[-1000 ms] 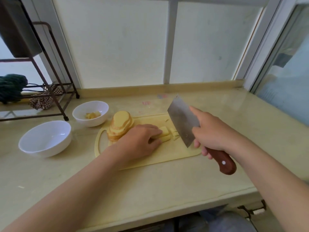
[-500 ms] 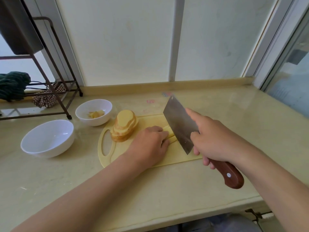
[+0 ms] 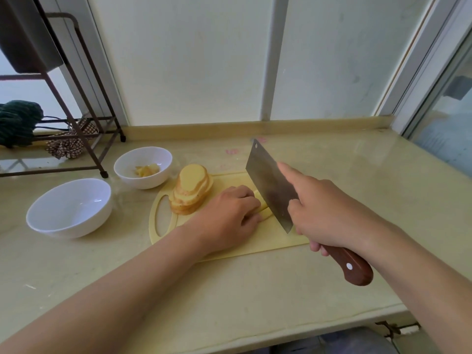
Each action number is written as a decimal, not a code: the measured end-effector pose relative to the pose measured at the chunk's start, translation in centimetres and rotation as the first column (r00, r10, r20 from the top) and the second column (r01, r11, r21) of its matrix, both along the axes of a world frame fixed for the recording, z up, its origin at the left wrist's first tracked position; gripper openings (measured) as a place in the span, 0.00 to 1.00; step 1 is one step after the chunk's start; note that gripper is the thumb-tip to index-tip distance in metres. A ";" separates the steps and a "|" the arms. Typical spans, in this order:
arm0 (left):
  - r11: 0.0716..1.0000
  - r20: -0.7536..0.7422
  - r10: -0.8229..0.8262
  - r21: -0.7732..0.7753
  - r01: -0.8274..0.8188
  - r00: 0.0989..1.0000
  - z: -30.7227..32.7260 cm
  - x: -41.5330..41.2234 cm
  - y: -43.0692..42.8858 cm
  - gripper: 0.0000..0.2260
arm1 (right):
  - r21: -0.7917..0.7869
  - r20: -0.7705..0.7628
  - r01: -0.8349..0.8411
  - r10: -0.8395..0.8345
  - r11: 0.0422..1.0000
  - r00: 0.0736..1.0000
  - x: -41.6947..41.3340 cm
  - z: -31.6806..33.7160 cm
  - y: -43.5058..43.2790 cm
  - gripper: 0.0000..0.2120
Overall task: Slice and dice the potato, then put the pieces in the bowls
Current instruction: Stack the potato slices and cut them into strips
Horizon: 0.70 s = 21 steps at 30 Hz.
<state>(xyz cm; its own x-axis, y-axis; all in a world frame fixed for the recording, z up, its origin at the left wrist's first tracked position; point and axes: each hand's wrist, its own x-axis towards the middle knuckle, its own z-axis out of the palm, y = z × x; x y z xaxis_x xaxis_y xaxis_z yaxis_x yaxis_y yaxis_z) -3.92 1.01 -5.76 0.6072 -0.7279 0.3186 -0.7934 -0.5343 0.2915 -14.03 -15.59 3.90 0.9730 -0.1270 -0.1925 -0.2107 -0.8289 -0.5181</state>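
Pale yellow strips [image 3: 264, 212] of potato show only as a sliver between the left hand [image 3: 229, 215] and the cleaver [image 3: 268, 185]. The rest lie hidden under the curled fingers, so I cannot tell how many there are. The blade's edge seems to sit on the strips, but the steel blocks the view of the contact. Both forearms are cut off by the bottom of the frame, and the rack [image 3: 76, 98] by the left edge.

The left hand lies knuckles up on the board [image 3: 268, 242], fingers bent and clamped over the strips, holding them down. The right hand [image 3: 329, 213] grasps the cleaver's wooden handle [image 3: 353, 265], forefinger stretched along the flat of the blade and the other fingers wrapped below. The butt of the handle sticks out past the palm, over the counter [image 3: 229, 302].

A leaning stack of slices [image 3: 191, 190] stands on the board just left of the left hand. Past the board's far left corner is a small bowl [image 3: 143, 182] with a few pieces [image 3: 146, 170] in it. A larger bowl [image 3: 76, 226] stands near it, to the left and closer to the person.
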 end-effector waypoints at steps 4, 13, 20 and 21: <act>0.999 0.005 -0.003 -0.044 0.004 1.000 -0.4 0.2 -0.1 0.17 | -0.036 -0.011 -0.011 0.010 0.999 1.000 -0.8 0.2 0.4 0.37; 0.995 0.011 -0.010 -0.096 0.011 1.000 -0.4 0.2 -0.3 0.12 | -0.095 -0.061 -0.020 0.014 0.995 0.998 -2.0 0.5 0.9 0.37; 0.994 0.008 -0.015 -0.105 0.016 1.000 -0.8 0.5 -0.5 0.17 | -0.212 -0.132 -0.092 0.065 0.973 0.989 -0.4 -0.1 2.2 0.41; 0.994 0.010 -0.018 -0.104 0.019 1.000 -0.9 0.5 -0.5 0.17 | -0.218 -0.133 -0.094 0.065 0.971 0.989 0.3 -0.2 2.3 0.41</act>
<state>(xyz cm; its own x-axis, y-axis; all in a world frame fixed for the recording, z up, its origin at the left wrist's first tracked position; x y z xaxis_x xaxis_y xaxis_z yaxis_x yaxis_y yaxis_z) -3.37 0.52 -6.63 0.5907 -0.7018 0.3983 -0.8057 -0.4865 0.3378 -13.75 -13.28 3.68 0.9520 -0.1036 -0.2881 -0.1904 -0.9372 -0.2922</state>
